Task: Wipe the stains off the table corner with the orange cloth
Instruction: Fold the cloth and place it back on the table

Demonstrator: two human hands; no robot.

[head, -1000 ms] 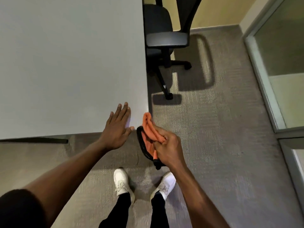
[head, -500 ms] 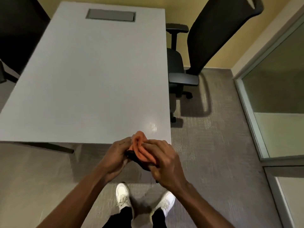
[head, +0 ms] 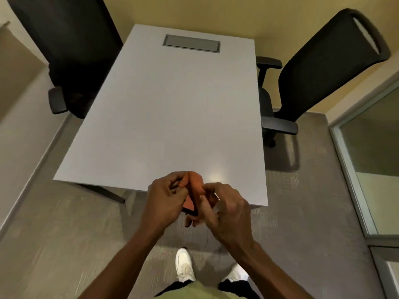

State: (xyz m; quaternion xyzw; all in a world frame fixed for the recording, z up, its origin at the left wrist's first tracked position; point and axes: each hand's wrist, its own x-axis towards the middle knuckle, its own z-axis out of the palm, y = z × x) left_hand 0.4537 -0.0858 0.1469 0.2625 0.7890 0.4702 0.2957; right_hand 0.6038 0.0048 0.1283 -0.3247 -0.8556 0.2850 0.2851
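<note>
1. Left hand (head: 165,198) and right hand (head: 226,209) are close together in front of the body, both pinching the orange cloth (head: 194,184) between them.
2. Left fingers (head: 172,180) curl onto the cloth's left side; right fingers (head: 208,187) grip its right side and lower part.
3. Cloth is bunched into a narrow fold, long axis running roughly near-to-far, rounded top end pointing away toward the table (head: 172,115), lower end hanging down between the palms. A dark edge shows at the bottom.
4. Cloth is held in the air at the table's near edge, just left of the near right corner (head: 262,201); cannot tell if it touches the top.
5. Tabletop is pale grey, with a glare spot near that corner and a grey cover plate (head: 191,43) at the far end.
6. Black chair (head: 313,78) stands right of the table, another dark chair (head: 71,57) at far left.
7. White shoes (head: 183,266) on grey carpet (head: 64,234) below.
</note>
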